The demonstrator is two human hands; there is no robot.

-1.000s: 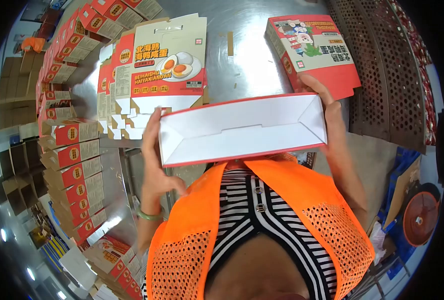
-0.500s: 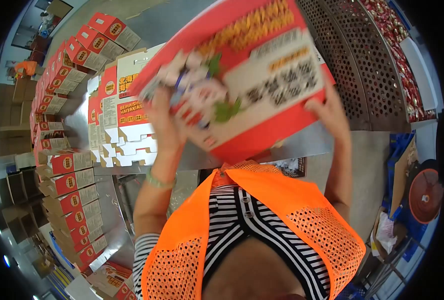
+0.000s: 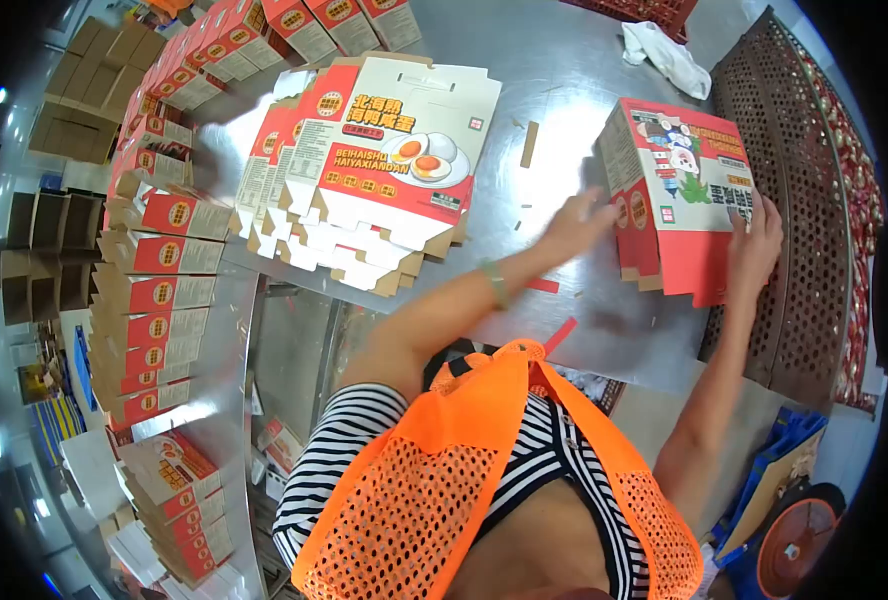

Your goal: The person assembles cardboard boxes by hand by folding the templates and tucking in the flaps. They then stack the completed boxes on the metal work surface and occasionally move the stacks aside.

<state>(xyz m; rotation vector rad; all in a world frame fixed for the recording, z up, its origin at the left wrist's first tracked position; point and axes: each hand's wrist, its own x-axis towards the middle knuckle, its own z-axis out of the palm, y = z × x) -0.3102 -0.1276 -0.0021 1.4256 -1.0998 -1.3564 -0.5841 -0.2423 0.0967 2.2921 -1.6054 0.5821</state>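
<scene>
A red and white printed carton, opened out into a box shape, rests on the right side of the metal table. Loose red flaps stick out at its end nearest me. My right hand has its fingers curled over the carton's right edge by these flaps. Beside the carton's left flaps is my left hand, its fingers stretched and slightly apart, holding nothing. To the left lies a stack of flat cartons with pictures of cut eggs on the top sheet.
A brown perforated crate wall stands close to the carton's right, with red packets beyond. A white cloth lies at the back. Red strips and scraps litter the metal table. Rows of formed cartons line the left.
The carton has gone from being held up in both hands, close to the camera, to the table at right. My left hand has let go of it. The view has shifted.
</scene>
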